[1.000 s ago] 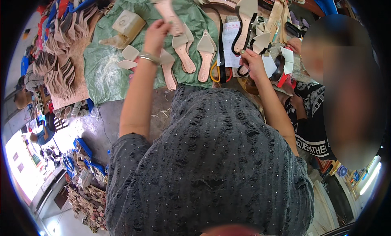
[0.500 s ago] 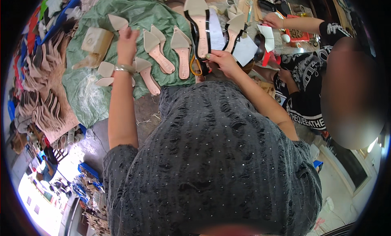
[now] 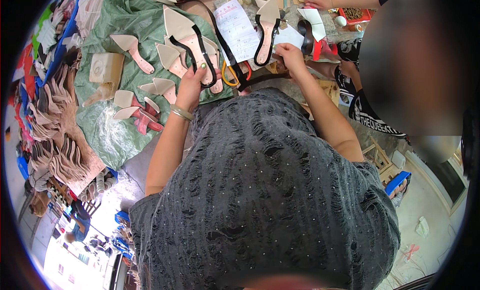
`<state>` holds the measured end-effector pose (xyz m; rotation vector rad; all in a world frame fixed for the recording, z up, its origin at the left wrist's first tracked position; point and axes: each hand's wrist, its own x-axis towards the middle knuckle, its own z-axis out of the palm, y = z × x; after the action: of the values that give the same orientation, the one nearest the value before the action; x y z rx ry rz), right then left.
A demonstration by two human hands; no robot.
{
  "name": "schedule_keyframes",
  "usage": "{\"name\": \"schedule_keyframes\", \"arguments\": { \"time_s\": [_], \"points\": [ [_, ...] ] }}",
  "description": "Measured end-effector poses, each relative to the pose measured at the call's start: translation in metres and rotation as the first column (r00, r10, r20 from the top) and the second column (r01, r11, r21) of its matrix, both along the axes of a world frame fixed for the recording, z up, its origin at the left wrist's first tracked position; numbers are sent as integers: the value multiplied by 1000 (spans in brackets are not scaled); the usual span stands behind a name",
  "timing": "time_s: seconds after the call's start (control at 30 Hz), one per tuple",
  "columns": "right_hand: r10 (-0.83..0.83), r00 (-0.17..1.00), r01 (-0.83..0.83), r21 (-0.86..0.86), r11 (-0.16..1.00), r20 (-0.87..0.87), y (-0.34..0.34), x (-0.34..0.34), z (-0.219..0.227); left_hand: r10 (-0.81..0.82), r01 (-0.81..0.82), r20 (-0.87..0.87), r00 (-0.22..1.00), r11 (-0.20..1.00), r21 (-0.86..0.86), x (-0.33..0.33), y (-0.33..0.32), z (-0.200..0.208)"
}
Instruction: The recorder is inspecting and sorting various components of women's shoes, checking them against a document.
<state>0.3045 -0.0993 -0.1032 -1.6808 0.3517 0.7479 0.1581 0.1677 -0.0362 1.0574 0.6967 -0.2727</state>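
Observation:
My left hand (image 3: 191, 87) grips the heel end of a shoe part (image 3: 186, 32), a pointed cream upper on a pink insole with black edging, thumb on top. To the right, a similar black-edged shoe part (image 3: 268, 25) lies toe away from me. My right hand (image 3: 291, 57) is beside its heel end, thumb and fingers pinched together; whatever they hold is too small to make out. Several cream-and-pink shoe parts without black edging lie at left, among them one shoe part (image 3: 132, 50) by itself. Others are partly hidden under the held one.
Green sheeting (image 3: 107, 135) covers the left of the work surface, with a beige block (image 3: 106, 68) on it. Orange-handled scissors (image 3: 230, 76) and a written paper sheet (image 3: 235, 30) lie mid-table. At right, a co-worker's hand (image 3: 318, 0) is near a red tray (image 3: 371, 15) of small pieces.
The black-edged shoe part has passed from my right hand to my left and moved left. My right hand has shifted right, beside the other black-edged one. The view has shifted.

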Motion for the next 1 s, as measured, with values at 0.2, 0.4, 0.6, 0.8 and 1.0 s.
{"name": "schedule_keyframes", "arguments": {
  "time_s": [0.2, 0.4, 0.6, 0.8, 1.0],
  "points": [
    [115, 982, -123, -40, 992, -152, 13, 20, -5, 10, -10, -39, 999, 1000, 8, -20, -3, -8],
    [62, 990, -52, 81, 995, -125, 6, 21, -10, -26, 26, -46, 999, 1000, 3, -29, -8, -6],
    [108, 994, -104, 125, 987, -21, -4, 44, 19, -10, 11, -52, 999, 1000, 23, -23, -12, -1],
    [35, 998, -43, 175, 984, 53, -10, 80, 41, -80, 81, -43, 996, 997, 10, -19, -11, -5],
    [-34, 998, 26, 143, 989, 54, -29, 102, 46, -108, 108, -26, 994, 994, 3, -14, -17, -3]
  ]
}}
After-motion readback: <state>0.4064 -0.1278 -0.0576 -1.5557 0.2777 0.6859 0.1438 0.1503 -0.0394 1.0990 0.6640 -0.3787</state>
